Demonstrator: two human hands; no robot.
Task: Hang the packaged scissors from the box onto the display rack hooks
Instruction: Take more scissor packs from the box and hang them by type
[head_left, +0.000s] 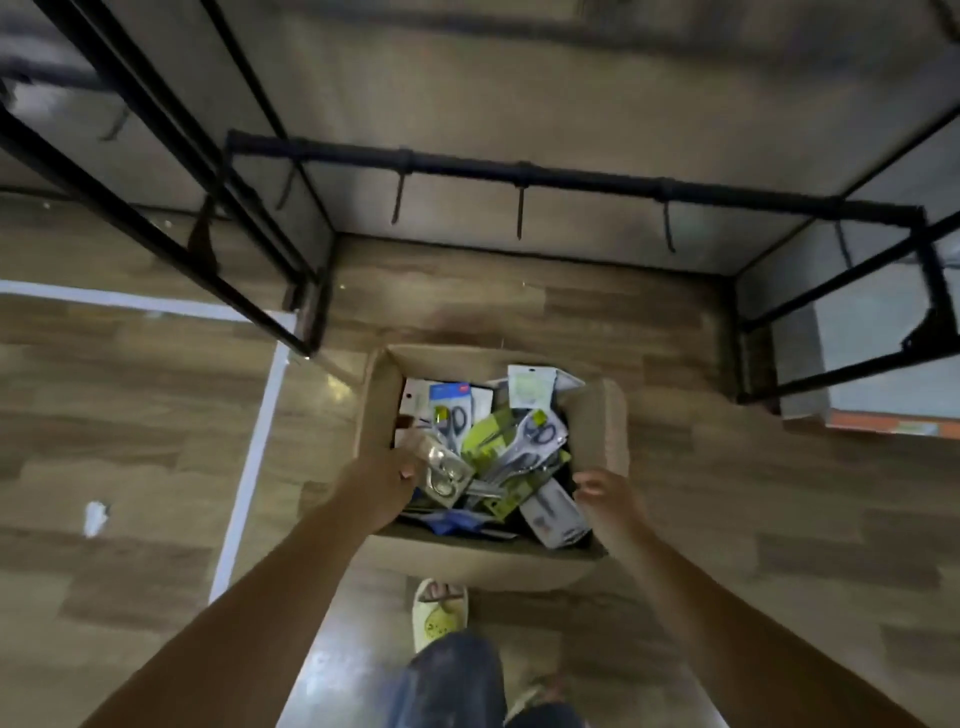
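An open cardboard box (597, 431) stands on the floor below me, filled with several packaged scissors (535, 436) in green, white and clear packs. My left hand (387, 480) reaches into the box's left side and pinches a clear pack of silver scissors (444, 470). My right hand (605, 491) hovers at the box's right edge with loosely curled fingers, holding nothing. Beyond the box the black display rack bar (519, 174) crosses the view, with bare hooks (519, 218) hanging from it.
Black rack frames stand at the left (171, 208) and right (857, 312). A white tape line (249, 457) marks the wooden floor. My foot in a pale slipper (440, 613) is just behind the box. An orange-edged item (893, 423) lies at the right.
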